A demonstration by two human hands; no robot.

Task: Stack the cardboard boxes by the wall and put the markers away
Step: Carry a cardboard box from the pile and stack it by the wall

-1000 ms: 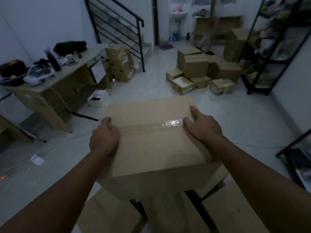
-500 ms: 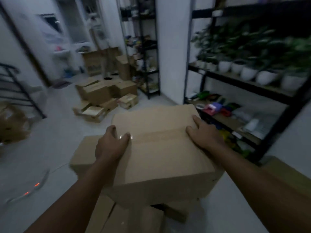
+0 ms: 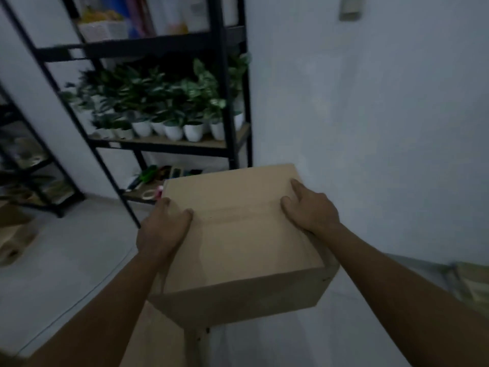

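- Head view: we hold a closed cardboard box (image 3: 238, 245) between both hands, clear of the floor; its top face is tilted towards us, with the flap seam running across between the two thumbs
- Our left hand (image 3: 162, 231) clamps the box's left edge, thumb lying on the top face and the other fingers wrapped down the side out of sight; our right hand (image 3: 311, 207) presses the right edge the same way, forefinger stretched along the top towards the far corner; both hands are closed on the box
- Straight beyond the grip and to its right stands the pale wall (image 3: 370, 115), bare but for a small fitting high up; the box's far edge is near it, though we cannot tell whether they touch
- Beyond the grip to the left stands a black metal rack (image 3: 227, 102); its middle shelf carries a row of leafy plants in white pots (image 3: 193, 131); on the low shelf, just past the box's far left corner, lie small coloured items (image 3: 169, 172) that may be the markers, too blurred to be sure, and a roll of tape (image 3: 146, 194)
- Directly under the grip, towards us, another cardboard box (image 3: 158, 337) shows part of its top
- Far left of the grip, more cardboard (image 3: 16, 234) lies on the pale floor (image 3: 66, 274); low at right a further box (image 3: 473, 284) sits by the wall
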